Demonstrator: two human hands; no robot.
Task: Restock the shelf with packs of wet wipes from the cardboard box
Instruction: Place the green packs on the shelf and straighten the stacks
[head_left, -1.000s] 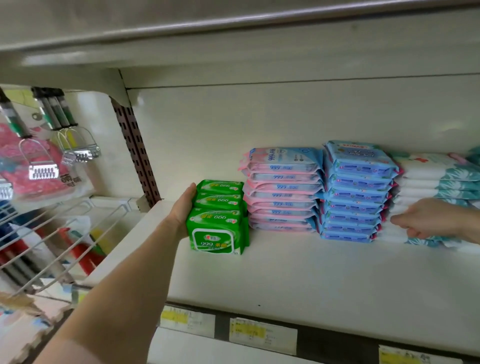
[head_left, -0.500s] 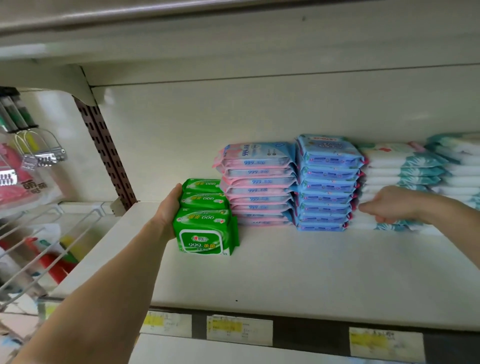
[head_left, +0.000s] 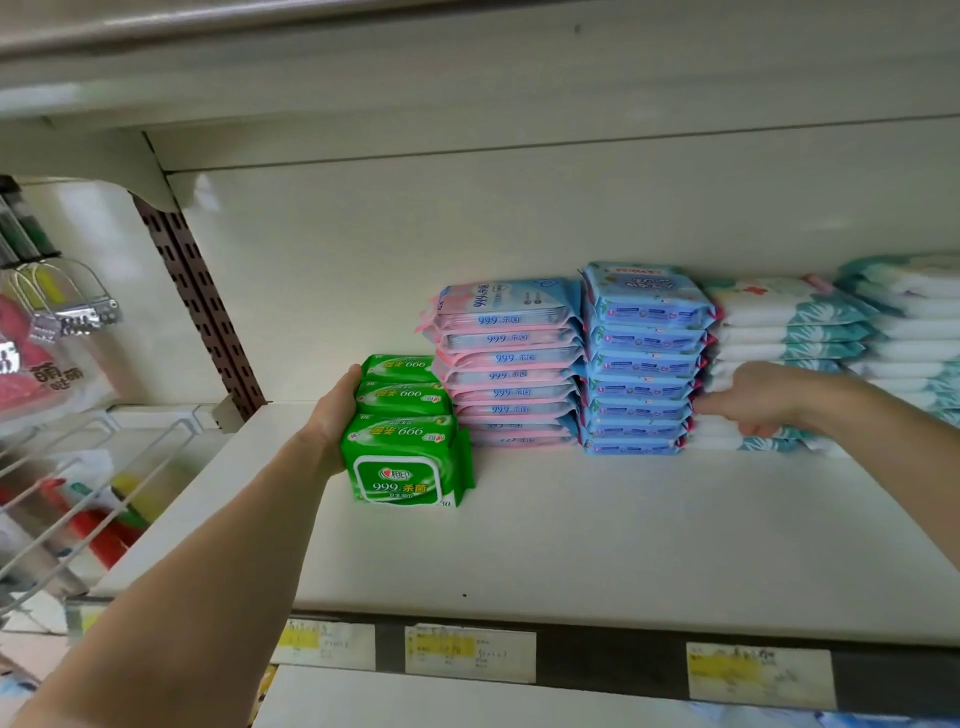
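Several stacks line the back of our shelf (head_left: 623, 545), and while our left hand (head_left: 330, 415) presses the green packs (head_left: 400, 457) (fingers hidden, grip unclear) and our right hand (head_left: 758, 397) curls against the white packs (head_left: 779, 317), the front still has room to fill.

left hand (head_left: 332, 415): fingers hidden behind the green packs (head_left: 405, 452); grip unreadable; forearm cut by the lower left edge.
right hand (head_left: 758, 397): fingertips lost against the white-and-teal packs (head_left: 779, 312); whether it grips one cannot be told; arm cut by the right edge.
far-right stack (head_left: 914, 312): cropped by the right edge, blurred.
price labels (head_left: 470, 652), bottom: print too small to read.
hanging goods (head_left: 47, 332), left: blurred, cropped.
pink packs (head_left: 511, 364): lowest ones partly behind the green.
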